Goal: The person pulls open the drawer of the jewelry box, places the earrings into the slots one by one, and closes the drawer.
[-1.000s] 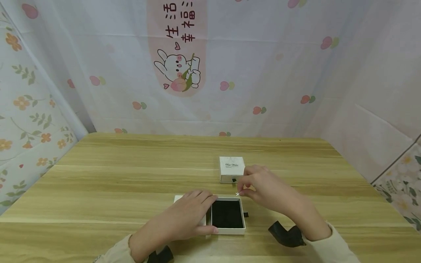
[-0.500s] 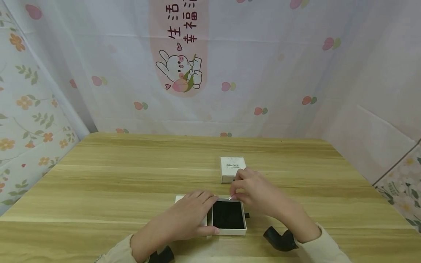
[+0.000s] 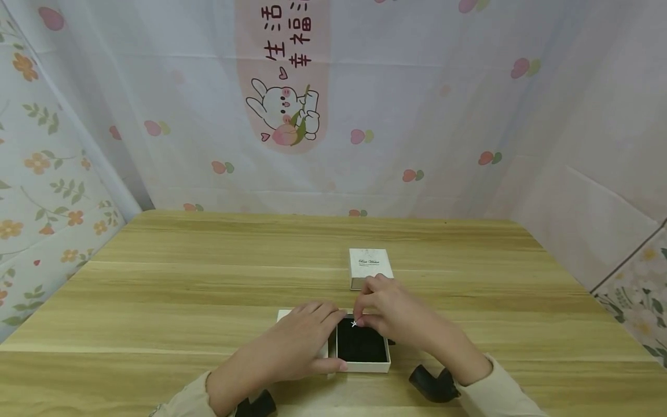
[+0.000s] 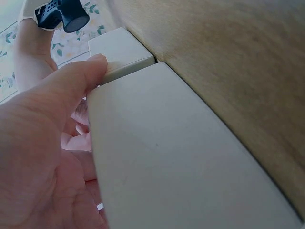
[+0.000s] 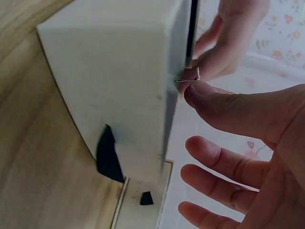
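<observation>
A small silver star-shaped stud earring (image 3: 354, 324) is pinched between thumb and fingertip of my right hand (image 3: 388, 307), over the black pad (image 3: 362, 346) in a white jewelry box's drawer (image 3: 363, 367). In the right wrist view the earring (image 5: 198, 73) shows edge-on, its thin post pointing to the drawer; the other fingers are spread apart. My left hand (image 3: 304, 336) grips the box, thumb on the drawer's near wall and fingers at the far side. The drawer (image 4: 121, 50) is pulled partway out of its sleeve (image 4: 176, 152). A black ribbon tab (image 5: 108, 155) sticks out of the drawer front.
A second white box (image 3: 369, 263) with printed lettering stands closed behind my right hand. Black wrist-worn devices (image 3: 435, 384) hang below both forearms, close over the wooden table (image 3: 182, 278). A patterned curtain (image 3: 417, 104) hangs along the table's back edge.
My right hand has moved left and toward me with the earring, from beyond the drawer's far rim to over the black pad. The left hand and box have stayed put.
</observation>
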`<control>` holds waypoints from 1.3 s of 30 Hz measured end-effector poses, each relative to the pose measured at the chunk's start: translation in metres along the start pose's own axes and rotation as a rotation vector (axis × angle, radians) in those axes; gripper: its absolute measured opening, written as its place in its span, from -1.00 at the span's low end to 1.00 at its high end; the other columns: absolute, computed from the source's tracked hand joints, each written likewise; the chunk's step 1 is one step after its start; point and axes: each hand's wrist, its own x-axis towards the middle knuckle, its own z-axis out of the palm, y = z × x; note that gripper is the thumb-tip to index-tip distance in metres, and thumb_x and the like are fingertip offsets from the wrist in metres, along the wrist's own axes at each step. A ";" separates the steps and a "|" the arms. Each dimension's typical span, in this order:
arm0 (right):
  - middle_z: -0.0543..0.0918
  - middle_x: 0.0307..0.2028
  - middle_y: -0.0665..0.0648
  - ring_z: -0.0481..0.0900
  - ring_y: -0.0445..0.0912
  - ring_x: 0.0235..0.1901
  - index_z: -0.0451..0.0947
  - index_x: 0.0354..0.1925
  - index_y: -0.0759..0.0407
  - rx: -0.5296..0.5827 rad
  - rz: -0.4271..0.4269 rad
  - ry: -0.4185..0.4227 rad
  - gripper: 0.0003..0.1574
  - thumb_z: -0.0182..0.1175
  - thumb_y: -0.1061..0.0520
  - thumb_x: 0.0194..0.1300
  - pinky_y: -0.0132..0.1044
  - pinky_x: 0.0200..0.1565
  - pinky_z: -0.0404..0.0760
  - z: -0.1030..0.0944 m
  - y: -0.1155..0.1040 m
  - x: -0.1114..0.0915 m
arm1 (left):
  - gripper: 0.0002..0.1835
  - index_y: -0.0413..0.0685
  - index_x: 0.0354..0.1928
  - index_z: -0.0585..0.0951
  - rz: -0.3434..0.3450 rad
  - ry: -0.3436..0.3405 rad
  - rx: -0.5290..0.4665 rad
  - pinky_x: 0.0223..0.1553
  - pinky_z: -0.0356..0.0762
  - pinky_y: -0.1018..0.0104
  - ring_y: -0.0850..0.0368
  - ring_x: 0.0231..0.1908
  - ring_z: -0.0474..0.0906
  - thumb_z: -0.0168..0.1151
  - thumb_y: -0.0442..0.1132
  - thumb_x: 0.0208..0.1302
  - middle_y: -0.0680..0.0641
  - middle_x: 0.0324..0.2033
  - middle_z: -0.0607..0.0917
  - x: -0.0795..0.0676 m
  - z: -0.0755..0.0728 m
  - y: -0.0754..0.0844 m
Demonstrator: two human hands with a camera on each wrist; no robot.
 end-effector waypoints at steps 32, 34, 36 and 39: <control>0.43 -0.34 -0.10 0.32 -0.20 -0.26 0.59 -0.51 -0.08 0.037 -0.010 -0.030 -0.89 0.34 0.10 0.07 -0.34 -0.21 0.39 0.013 -0.001 0.002 | -0.23 -0.14 0.24 0.38 0.015 0.031 0.025 0.22 0.33 0.13 0.06 0.17 0.36 0.06 0.30 0.18 -0.01 0.14 0.47 -0.001 0.001 0.000; 0.43 -0.34 -0.09 0.33 -0.19 -0.26 0.59 -0.51 -0.09 0.032 -0.011 -0.029 -0.89 0.35 0.10 0.07 -0.32 -0.21 0.40 0.013 0.000 0.003 | -0.22 -0.13 0.25 0.37 0.012 0.027 0.023 0.21 0.34 0.13 0.06 0.17 0.36 0.07 0.30 0.17 -0.01 0.14 0.47 -0.001 0.001 0.000; 0.44 -0.34 -0.09 0.34 -0.19 -0.25 0.59 -0.51 -0.09 0.024 -0.011 -0.031 -0.89 0.35 0.09 0.07 -0.31 -0.20 0.40 0.013 0.000 0.003 | -0.22 -0.13 0.25 0.37 0.012 0.024 0.024 0.19 0.35 0.12 0.07 0.16 0.36 0.08 0.29 0.17 0.00 0.14 0.46 0.000 0.001 0.001; 0.44 -0.34 -0.10 0.34 -0.20 -0.25 0.59 -0.52 -0.10 0.017 -0.008 -0.032 -0.89 0.35 0.08 0.07 -0.31 -0.20 0.40 0.014 0.000 0.003 | -0.23 -0.13 0.25 0.37 0.013 0.025 0.022 0.19 0.36 0.13 0.08 0.16 0.36 0.09 0.29 0.17 0.00 0.15 0.46 -0.001 0.001 0.001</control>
